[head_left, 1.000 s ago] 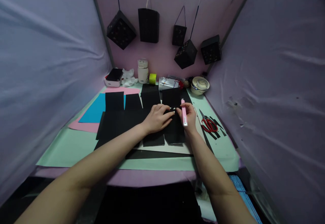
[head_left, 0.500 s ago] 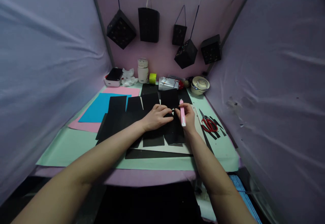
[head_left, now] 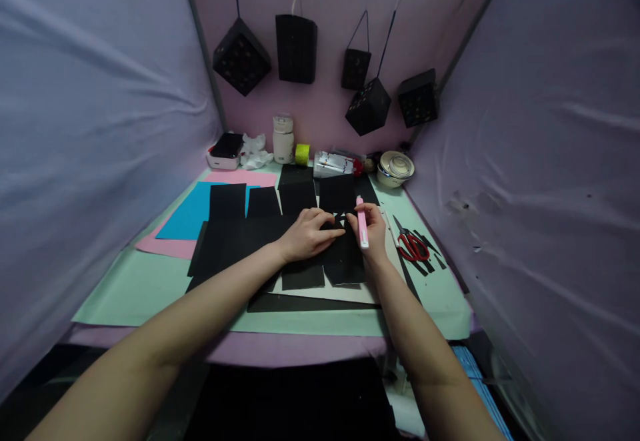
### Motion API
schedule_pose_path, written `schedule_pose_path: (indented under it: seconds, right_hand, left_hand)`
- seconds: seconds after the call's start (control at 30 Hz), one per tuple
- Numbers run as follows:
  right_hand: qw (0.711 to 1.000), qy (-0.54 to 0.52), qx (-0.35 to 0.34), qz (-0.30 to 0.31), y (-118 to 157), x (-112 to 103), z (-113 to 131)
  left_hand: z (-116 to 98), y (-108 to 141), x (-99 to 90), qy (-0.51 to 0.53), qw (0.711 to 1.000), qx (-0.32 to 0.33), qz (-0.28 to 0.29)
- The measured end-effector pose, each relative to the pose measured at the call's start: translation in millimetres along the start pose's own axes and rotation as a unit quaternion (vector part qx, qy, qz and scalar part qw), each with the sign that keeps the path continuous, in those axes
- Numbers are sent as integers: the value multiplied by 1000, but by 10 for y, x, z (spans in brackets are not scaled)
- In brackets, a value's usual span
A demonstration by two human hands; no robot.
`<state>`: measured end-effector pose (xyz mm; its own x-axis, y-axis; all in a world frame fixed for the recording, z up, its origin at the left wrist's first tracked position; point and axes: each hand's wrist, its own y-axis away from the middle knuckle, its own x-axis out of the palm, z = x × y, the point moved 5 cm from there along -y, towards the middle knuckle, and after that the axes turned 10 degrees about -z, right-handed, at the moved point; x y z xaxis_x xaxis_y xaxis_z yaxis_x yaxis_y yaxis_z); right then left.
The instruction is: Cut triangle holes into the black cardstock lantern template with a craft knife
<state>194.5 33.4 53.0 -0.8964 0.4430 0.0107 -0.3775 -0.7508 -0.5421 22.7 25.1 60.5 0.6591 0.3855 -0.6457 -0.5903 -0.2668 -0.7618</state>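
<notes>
A large sheet of black card [head_left: 240, 244] with slits along its far and near edges lies across the work surface. My left hand [head_left: 310, 233] rests on it, fingers apart, thumb stretched to the right. Just right of those fingers, small cut-outs [head_left: 341, 219] show white through the card. My right hand [head_left: 373, 231] is closed round a pink utility knife [head_left: 362, 224], which points away from me. Its thumb and index fingertips are close to the cut-outs; whether they also pinch a scrap is too small to tell.
Red-handled scissors [head_left: 413, 246] lie among black strips on the right. Blue paper [head_left: 183, 211] and pink paper [head_left: 167, 249] are on the left. A white bottle [head_left: 283, 141], yellow tape [head_left: 303, 154] and a lidded bowl [head_left: 395, 169] stand at the back. Black boxes [head_left: 242, 57] hang above.
My two hands' fingertips have moved slightly apart, and more of the white cut-outs shows between them. The far left flap of the black card has shifted. The knife stays in my right hand.
</notes>
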Motion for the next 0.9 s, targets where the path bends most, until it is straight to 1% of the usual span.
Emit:
schedule_pose_path:
  seconds: [0.17,0.33,0.4,0.47,0.53,0.63,0.7,0.77,0.9]
  right_hand:
    - [1000,12,7,0,3,2,16]
    - [1000,16,8,2,8,8,26]
    - [1000,13,13,6,8,14,4]
    - [1000,8,21,10,5,23,-38]
    - [999,4,31,13,-3,33,-95]
    - [998,20,58,21,-14,52,-197]
    - [996,39,75,32,-14,65,-249]
    - [994,52,84,42,-10,75,-277]
    - [993,62,86,49,-2,76,-295]
  left_hand:
    - [23,-2,-5,6,999,-31,7]
    - [-6,-10,-22,34,999,-31,11]
    - [-2,-40,-43,47,997,-61,-4]
    - [24,-82,-48,56,992,-113,-22]
    - [43,-122,-7,64,985,-158,-25]
    - [36,-147,141,72,980,-187,18]
    - [30,-129,241,71,976,-201,44]
    - [28,-101,307,67,973,-213,57]
    - [14,-74,353,53,974,-210,65]
